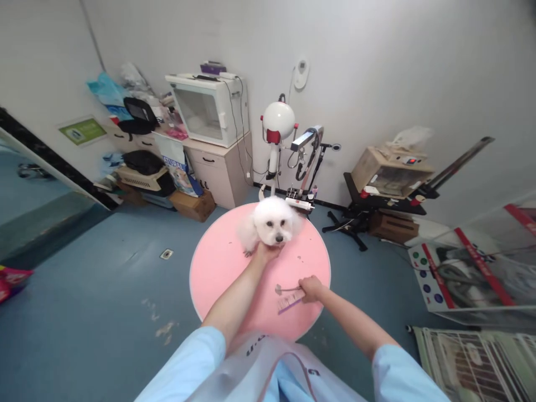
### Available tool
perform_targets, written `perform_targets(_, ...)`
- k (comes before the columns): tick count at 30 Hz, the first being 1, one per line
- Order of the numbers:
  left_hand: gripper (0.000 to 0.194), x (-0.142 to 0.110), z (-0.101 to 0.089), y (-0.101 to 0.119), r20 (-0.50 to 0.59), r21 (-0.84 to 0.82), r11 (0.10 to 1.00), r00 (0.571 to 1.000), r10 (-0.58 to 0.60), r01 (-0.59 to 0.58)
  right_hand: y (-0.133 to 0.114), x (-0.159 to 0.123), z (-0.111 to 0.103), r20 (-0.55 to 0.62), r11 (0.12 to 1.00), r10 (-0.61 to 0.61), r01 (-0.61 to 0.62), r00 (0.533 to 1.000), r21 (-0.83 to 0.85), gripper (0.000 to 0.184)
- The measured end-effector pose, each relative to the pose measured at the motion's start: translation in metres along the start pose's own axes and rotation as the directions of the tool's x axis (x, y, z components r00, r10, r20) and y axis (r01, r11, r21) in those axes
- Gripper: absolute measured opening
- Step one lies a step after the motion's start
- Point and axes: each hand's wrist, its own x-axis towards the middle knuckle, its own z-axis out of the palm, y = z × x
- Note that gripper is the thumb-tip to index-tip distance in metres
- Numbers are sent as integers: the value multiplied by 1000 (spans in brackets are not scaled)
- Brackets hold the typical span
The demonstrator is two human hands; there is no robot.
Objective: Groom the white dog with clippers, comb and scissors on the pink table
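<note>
A fluffy white dog (274,220) is on the round pink grooming table (213,268), its face toward me. My left hand (268,253) cups the dog's chin from below, with the fingers partly hidden under the muzzle. To the right, over the table's near half, my right hand (310,288) is closed on a comb (290,301) with a purple spine. A slim tool (288,289) with a small greyish head also sticks out of that hand; its kind is unclear. Small tufts of fur (300,258) lie on the pink top.
Behind the table stand a white dryer (279,120) and a metal arm. A white glass-fronted cabinet (205,109) sits on drawers at the back left. A wooden box (387,173) on a black stand is at right, near a clear-sided case (464,273) and wire crate (473,357).
</note>
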Motion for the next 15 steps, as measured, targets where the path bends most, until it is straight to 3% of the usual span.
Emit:
perform_targets(4,16,-6,3,-1,-2,-11,999,999,40,-40,1,-6,14,17,998,-26,26,1000,-50,29)
perform_targets(8,22,-18,-4,8,2,36,994,995,99,-99,-2,-10,22,13,1000,-12,12,1000,6,14)
perform_targets(11,29,-36,-24,20,4,125,984,991,130,-130,-11,-23,30,-26,995,22,-19,999,101,13)
perform_targets(15,36,-68,-73,30,-34,188,966,982,186,-176,-26,-55,43,-101,971,88,-63,991,231,20)
